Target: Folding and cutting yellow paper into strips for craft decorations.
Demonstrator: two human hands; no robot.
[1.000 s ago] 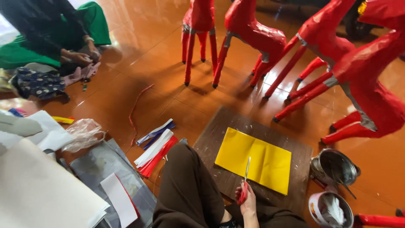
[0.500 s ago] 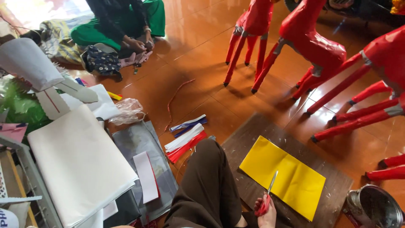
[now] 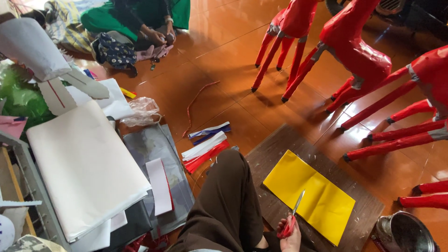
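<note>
My right hand (image 3: 293,237) shows at the bottom edge, shut on a pair of red-handled scissors (image 3: 295,212) whose blades point up over the near edge of a folded yellow paper sheet (image 3: 313,196). The sheet lies flat on a dark wooden board (image 3: 289,140) on the floor. My knee in brown trousers (image 3: 228,196) rises just left of the board. My left hand is out of view.
Red paper-covered animal figures (image 3: 354,51) stand on thin legs behind and right of the board. Red, white and blue paper strips (image 3: 205,149) lie left of it. A thick stack of white paper (image 3: 84,168) sits far left. Another person (image 3: 140,23) sits at the back. A metal pot (image 3: 406,233) stands bottom right.
The view has swung left, bringing the white paper stack and left-side clutter into sight. My right hand still holds the scissors at the yellow sheet's near edge.
</note>
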